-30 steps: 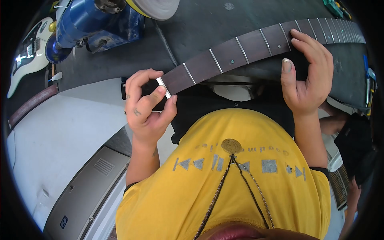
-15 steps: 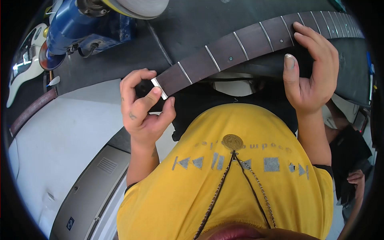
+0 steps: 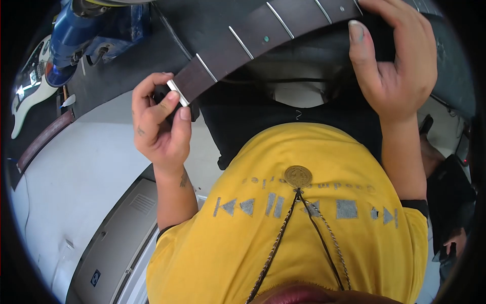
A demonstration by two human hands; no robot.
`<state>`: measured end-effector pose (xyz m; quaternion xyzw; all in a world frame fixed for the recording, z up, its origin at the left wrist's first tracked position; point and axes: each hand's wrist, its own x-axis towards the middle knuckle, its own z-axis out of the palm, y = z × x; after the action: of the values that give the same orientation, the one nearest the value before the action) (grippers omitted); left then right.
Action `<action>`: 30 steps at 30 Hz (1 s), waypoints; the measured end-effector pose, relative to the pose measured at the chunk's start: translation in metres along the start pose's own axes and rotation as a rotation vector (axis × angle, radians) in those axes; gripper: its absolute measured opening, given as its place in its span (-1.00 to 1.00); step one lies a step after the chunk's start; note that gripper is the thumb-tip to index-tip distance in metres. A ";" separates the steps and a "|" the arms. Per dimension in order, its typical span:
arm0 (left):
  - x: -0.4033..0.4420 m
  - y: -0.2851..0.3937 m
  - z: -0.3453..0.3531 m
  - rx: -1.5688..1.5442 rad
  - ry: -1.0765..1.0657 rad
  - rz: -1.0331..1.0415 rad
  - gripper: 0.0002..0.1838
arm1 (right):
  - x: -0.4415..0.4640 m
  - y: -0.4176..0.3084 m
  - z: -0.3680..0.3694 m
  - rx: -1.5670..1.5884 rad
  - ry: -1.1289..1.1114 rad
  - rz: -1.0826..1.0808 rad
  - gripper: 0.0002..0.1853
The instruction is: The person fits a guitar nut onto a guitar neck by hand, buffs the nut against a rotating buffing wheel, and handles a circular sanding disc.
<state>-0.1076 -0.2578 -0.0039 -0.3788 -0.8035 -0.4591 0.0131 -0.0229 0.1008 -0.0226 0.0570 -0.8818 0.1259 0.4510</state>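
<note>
The left hand [image 3: 161, 126] has its bent fingers clamped on the end of the guitar neck [image 3: 243, 43], by the white strip [image 3: 184, 101]. The right hand [image 3: 397, 71] is farther along the neck, to the right of that grip: its fingers lie against the wood and its thumb stands wide apart from them. A blue machine [image 3: 76, 33] is past the left hand, up and left, with a white guitar [image 3: 34, 99] beside it. Below that hand is a grey box [image 3: 119, 228], its inside hidden

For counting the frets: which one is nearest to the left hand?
The first fret beyond the white nut at the left hand; other frets lie farther along the fingerboard.
</note>
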 end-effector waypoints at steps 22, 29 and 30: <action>0.006 -0.008 0.012 0.090 0.151 0.070 -0.66 | -0.009 0.015 0.019 0.022 0.168 -0.089 -0.79; 0.005 -0.008 0.017 0.125 0.138 0.126 -0.64 | -0.009 0.009 0.006 -0.011 0.127 -0.107 -0.79; 0.005 -0.008 0.019 0.123 0.148 0.138 -0.64 | -0.010 0.012 0.008 0.009 0.146 -0.115 -0.79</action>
<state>-0.1101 -0.2430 -0.0185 -0.3969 -0.7988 -0.4338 0.1273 -0.0259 0.1097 -0.0375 0.1003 -0.8412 0.1073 0.5204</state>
